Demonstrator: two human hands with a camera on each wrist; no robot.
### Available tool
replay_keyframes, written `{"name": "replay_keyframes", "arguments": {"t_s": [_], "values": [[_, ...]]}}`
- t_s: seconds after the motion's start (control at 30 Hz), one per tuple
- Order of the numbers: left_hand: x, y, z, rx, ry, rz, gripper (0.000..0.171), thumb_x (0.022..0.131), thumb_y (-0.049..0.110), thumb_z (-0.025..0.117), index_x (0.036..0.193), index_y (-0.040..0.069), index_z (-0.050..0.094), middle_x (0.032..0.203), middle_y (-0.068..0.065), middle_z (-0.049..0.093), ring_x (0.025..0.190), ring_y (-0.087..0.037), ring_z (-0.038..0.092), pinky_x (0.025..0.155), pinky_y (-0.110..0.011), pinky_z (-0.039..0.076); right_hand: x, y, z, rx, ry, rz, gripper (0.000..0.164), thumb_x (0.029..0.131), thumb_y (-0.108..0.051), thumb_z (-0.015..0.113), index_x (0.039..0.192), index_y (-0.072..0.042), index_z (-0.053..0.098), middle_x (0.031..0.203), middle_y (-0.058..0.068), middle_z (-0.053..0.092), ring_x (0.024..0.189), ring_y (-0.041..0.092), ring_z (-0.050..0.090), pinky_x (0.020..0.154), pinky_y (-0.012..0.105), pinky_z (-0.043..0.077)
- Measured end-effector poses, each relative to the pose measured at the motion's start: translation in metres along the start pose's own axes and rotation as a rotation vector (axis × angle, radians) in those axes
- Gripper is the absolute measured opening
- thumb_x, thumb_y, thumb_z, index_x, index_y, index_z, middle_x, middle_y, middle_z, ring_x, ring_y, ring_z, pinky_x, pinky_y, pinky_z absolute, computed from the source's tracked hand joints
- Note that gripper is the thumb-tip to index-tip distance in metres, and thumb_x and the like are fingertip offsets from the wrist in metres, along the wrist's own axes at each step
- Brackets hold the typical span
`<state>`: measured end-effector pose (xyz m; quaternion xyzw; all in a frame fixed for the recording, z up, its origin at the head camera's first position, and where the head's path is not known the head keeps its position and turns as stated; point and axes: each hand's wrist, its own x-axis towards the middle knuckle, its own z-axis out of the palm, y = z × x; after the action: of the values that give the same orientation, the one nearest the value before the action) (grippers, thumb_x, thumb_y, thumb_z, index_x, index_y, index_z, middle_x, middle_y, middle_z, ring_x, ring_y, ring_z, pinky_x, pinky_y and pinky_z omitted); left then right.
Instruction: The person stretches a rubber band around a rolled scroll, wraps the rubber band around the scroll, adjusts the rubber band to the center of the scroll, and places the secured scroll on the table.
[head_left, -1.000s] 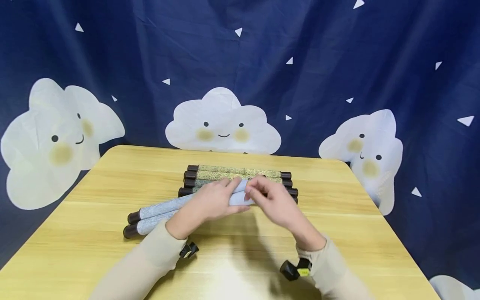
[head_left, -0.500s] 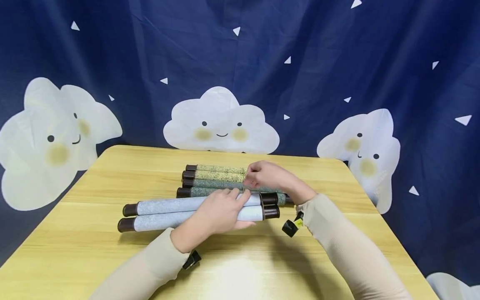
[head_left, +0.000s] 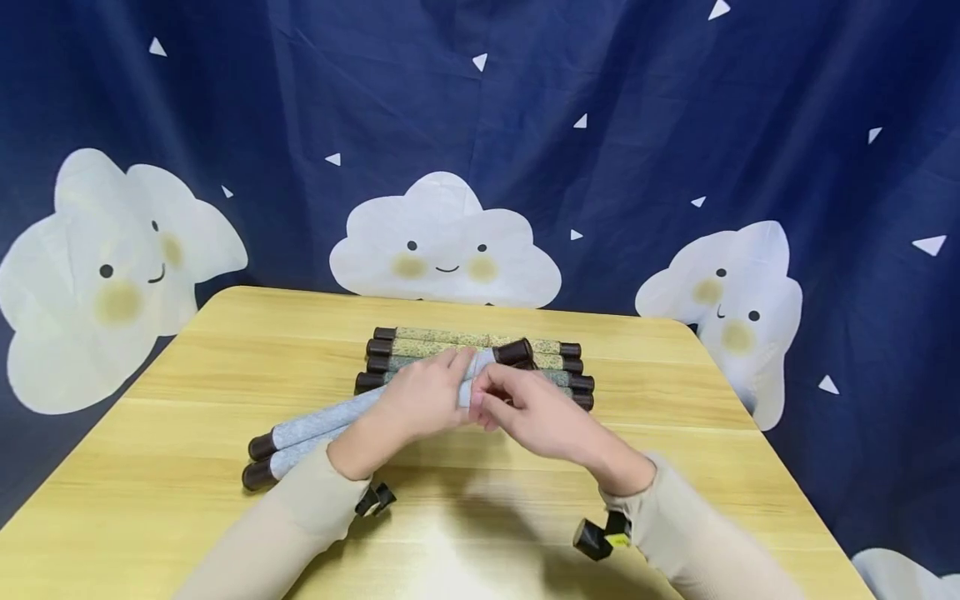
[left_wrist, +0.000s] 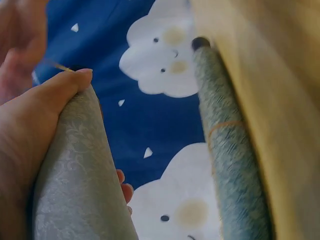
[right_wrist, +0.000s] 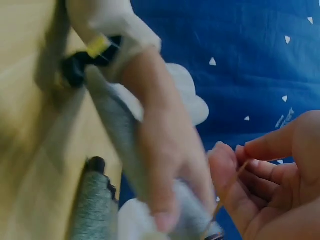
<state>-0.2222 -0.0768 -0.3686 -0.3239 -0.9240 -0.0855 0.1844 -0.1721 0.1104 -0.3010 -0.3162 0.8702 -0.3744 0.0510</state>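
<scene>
A light blue scroll (head_left: 326, 423), rolled as two side-by-side rolls with dark brown knobs, slants above the table. My left hand (head_left: 423, 396) grips it near its middle, the thumb lying along its surface in the left wrist view. Close beside the left fingers is my right hand (head_left: 540, 417). In the right wrist view it pinches a thin orange-brown cord (right_wrist: 231, 189) between thumb and fingertips. The cord runs down toward the scroll's end; its far part is hidden. The scroll's right knobs (head_left: 513, 351) stick up past the hands.
Behind the hands a yellow patterned scroll (head_left: 431, 347) and a green one (left_wrist: 225, 140) lie side by side on the wooden table (head_left: 675, 500). A cord is tied round the green one. A dark blue curtain (head_left: 480, 108) with clouds hangs behind.
Half a second ago the right hand was farther back, over the lying scrolls, and the blue scroll lay more level. Now that hand is nearer, and the scroll's right end is tilted up and away.
</scene>
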Motion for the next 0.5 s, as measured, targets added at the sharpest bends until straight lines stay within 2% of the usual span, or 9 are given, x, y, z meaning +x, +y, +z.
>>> {"name": "replay_keyframes", "arguments": {"t_s": [0.07, 0.13, 0.23, 0.37, 0.5], "values": [[0.001, -0.005, -0.007, -0.012, -0.049, -0.066, 0.091, 0.084, 0.067, 0.06, 0.146, 0.005, 0.038, 0.122, -0.018, 0.062, 0.094, -0.035, 0.066, 0.073, -0.046, 0.058, -0.009, 0.007, 0.006, 0.01, 0.029, -0.006, 0.013, 0.102, -0.019, 0.053, 0.092, -0.017, 0.061, 0.079, -0.008, 0.063, 0.07, 0.009, 0.061, 0.063, 0.027, 0.053], [0.002, -0.009, -0.014, -0.048, -0.065, -0.117, 0.092, 0.083, 0.066, 0.061, 0.15, 0.011, 0.033, 0.121, -0.018, 0.061, 0.092, -0.033, 0.065, 0.075, -0.048, 0.056, -0.015, 0.017, 0.01, 0.02, 0.06, 0.0, 0.014, 0.102, -0.021, 0.053, 0.092, -0.019, 0.062, 0.078, -0.007, 0.062, 0.068, 0.01, 0.059, 0.059, 0.027, 0.051], [0.002, -0.015, -0.022, -0.131, -0.071, -0.148, 0.096, 0.079, 0.07, 0.064, 0.153, 0.019, 0.03, 0.117, -0.015, 0.061, 0.085, -0.026, 0.062, 0.077, -0.049, 0.054, -0.023, 0.032, 0.015, 0.039, 0.083, 0.029, 0.014, 0.103, -0.024, 0.053, 0.092, -0.021, 0.062, 0.078, -0.006, 0.061, 0.067, 0.012, 0.057, 0.058, 0.026, 0.049], [0.001, -0.018, -0.025, -0.256, -0.114, -0.166, 0.105, 0.07, 0.079, 0.064, 0.154, 0.027, 0.027, 0.112, -0.006, 0.061, 0.082, -0.018, 0.057, 0.08, -0.047, 0.05, -0.029, 0.047, 0.02, 0.073, 0.062, 0.071, 0.015, 0.102, -0.027, 0.053, 0.093, -0.019, 0.062, 0.08, -0.002, 0.061, 0.07, 0.017, 0.058, 0.061, 0.028, 0.05], [0.0, -0.019, -0.026, -0.285, -0.118, -0.199, 0.101, 0.073, 0.083, 0.056, 0.154, 0.03, 0.026, 0.103, 0.0, 0.061, 0.078, -0.016, 0.056, 0.071, -0.039, 0.049, -0.035, 0.058, 0.03, 0.193, -0.005, 0.133, 0.027, 0.104, -0.03, 0.048, 0.093, -0.011, 0.064, 0.083, 0.005, 0.064, 0.076, 0.023, 0.063, 0.069, 0.033, 0.055]]}}
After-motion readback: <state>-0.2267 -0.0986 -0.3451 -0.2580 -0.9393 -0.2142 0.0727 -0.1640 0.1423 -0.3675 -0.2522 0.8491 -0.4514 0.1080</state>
